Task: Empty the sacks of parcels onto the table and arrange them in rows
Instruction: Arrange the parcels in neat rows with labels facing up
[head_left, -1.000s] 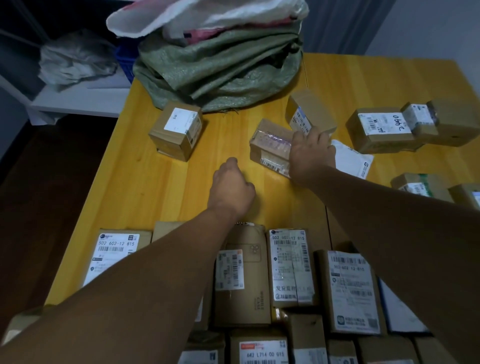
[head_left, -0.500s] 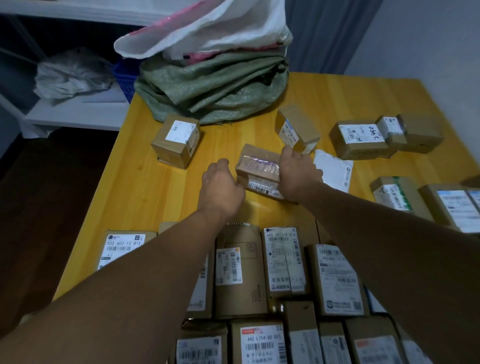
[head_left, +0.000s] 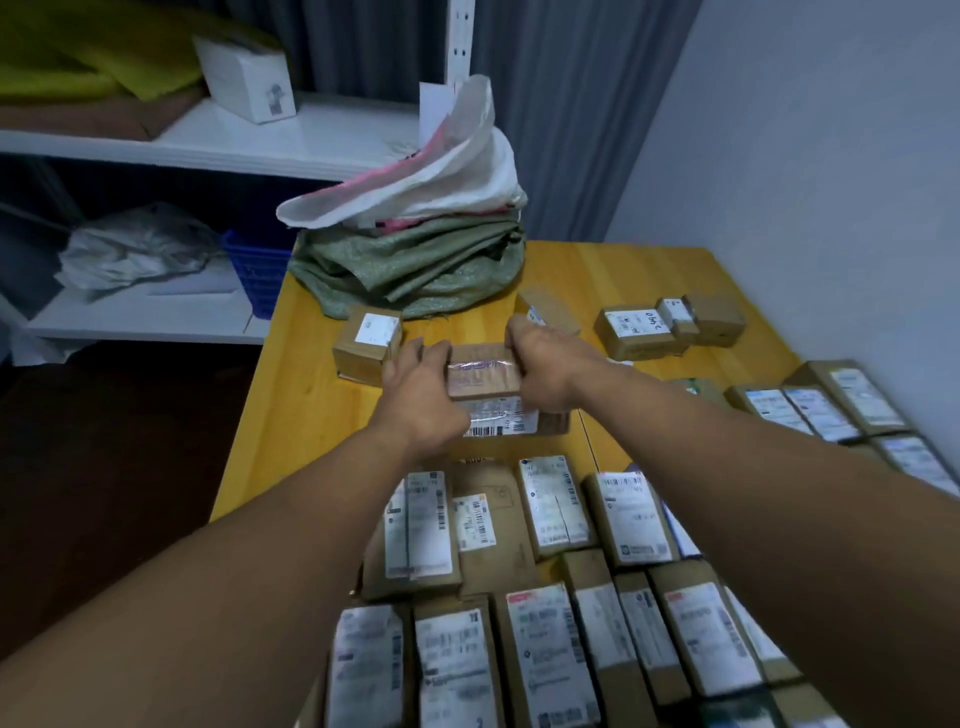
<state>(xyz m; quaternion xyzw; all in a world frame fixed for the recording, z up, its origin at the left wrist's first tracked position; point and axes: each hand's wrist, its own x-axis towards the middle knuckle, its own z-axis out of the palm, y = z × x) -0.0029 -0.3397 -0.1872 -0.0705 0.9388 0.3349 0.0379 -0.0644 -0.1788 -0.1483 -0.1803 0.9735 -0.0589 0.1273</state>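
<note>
Looks well past halfway. Done: sacks (head_left: 415, 260) apparently emptied, heaped at the far end of the desk (head_left: 291, 415); rows of parcels (head_left: 550, 639) laid along the near side. In hand: taped parcel (head_left: 485, 374), just beyond those rows, fingers of left hand (head_left: 421, 400) and right hand (head_left: 545, 369) curled round its ends. Left: that one, plus loose boxes (head_left: 366, 343) near the sacks.

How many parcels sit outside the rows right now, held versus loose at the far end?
Held parcel, in the grip of left hand and right hand: 1
Loose parcels, far end: 5
Total: 6
Not counted: half-hidden parcel past the right forearm.
</note>
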